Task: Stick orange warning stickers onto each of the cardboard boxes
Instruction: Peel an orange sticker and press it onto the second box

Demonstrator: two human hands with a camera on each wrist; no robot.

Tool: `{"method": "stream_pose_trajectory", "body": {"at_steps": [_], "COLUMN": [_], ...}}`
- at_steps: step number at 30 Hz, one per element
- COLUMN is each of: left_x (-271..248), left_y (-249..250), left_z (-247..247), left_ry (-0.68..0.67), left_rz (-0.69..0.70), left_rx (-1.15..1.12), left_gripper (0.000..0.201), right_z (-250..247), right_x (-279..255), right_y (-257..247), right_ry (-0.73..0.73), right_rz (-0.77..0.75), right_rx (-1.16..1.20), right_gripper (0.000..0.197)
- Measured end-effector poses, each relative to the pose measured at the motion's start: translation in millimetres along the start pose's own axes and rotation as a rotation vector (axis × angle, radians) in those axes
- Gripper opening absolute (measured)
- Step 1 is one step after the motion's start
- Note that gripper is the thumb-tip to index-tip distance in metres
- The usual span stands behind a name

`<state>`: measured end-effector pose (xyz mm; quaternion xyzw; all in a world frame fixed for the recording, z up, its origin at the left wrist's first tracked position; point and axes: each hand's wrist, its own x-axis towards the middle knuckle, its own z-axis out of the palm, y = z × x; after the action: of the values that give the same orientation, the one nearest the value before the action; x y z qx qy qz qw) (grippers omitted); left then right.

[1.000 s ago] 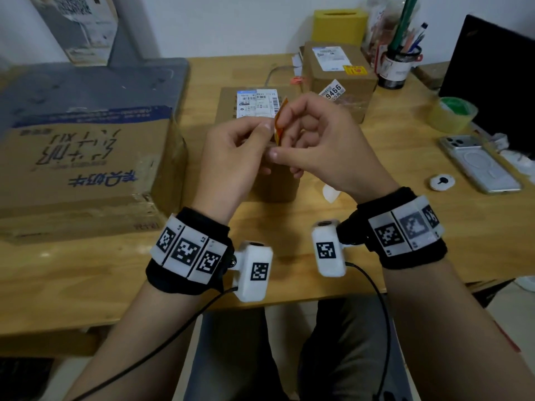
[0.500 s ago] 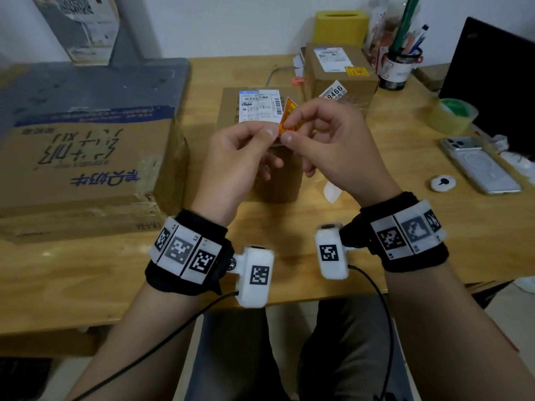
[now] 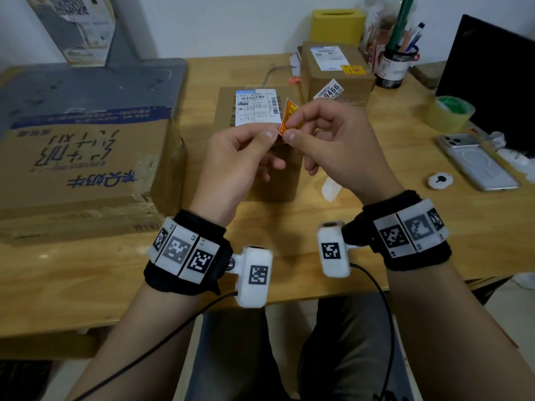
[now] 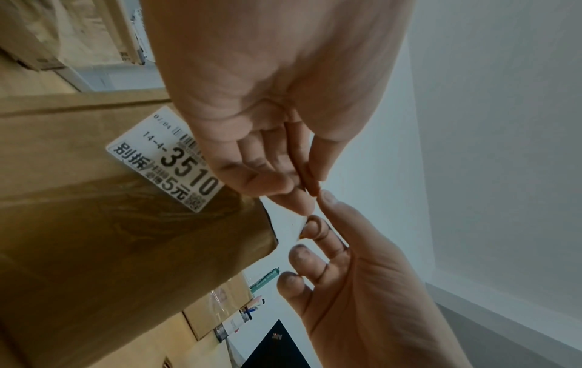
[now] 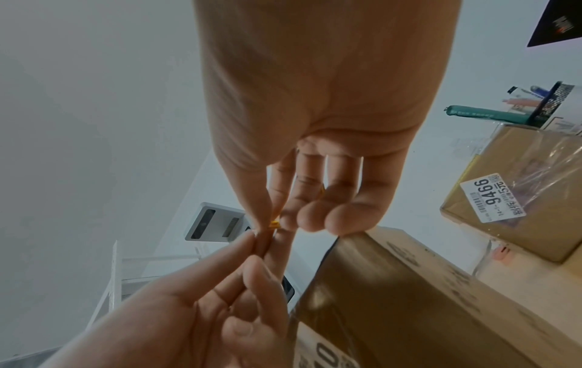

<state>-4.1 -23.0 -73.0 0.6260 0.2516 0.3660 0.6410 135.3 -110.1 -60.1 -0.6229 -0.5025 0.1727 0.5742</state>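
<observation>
An orange warning sticker is held in the air between both hands, above the middle cardboard box. My left hand pinches its lower corner with thumb and forefinger, and my right hand pinches it right beside. In the right wrist view only a small orange edge of the sticker shows between the fingertips. A large cardboard box lies at the left. A smaller cardboard box at the back carries an orange sticker on its top.
A phone and a small white disc lie at the right, with a tape roll and a dark laptop behind. A pen cup and a yellow box stand at the back. White backing paper lies near the middle box.
The sticker has turned to show more of its orange face, and both hands have shifted slightly while still pinching it.
</observation>
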Motion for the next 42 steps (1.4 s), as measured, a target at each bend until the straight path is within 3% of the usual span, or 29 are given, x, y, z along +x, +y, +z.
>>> {"method": "stream_pose_trajectory", "body": {"at_steps": [42], "left_x": [1.2], "left_y": [-7.3], "left_z": [3.0], "left_ry": [-0.019], "left_rz": [0.052], "left_rx": [-0.016], "left_gripper": [0.01], "right_z": [-5.1], "right_x": [-3.2], "right_y": [-3.3], "right_ry": [0.014], "right_rz": [0.036], "right_rx": [-0.008], "right_gripper": [0.004]}}
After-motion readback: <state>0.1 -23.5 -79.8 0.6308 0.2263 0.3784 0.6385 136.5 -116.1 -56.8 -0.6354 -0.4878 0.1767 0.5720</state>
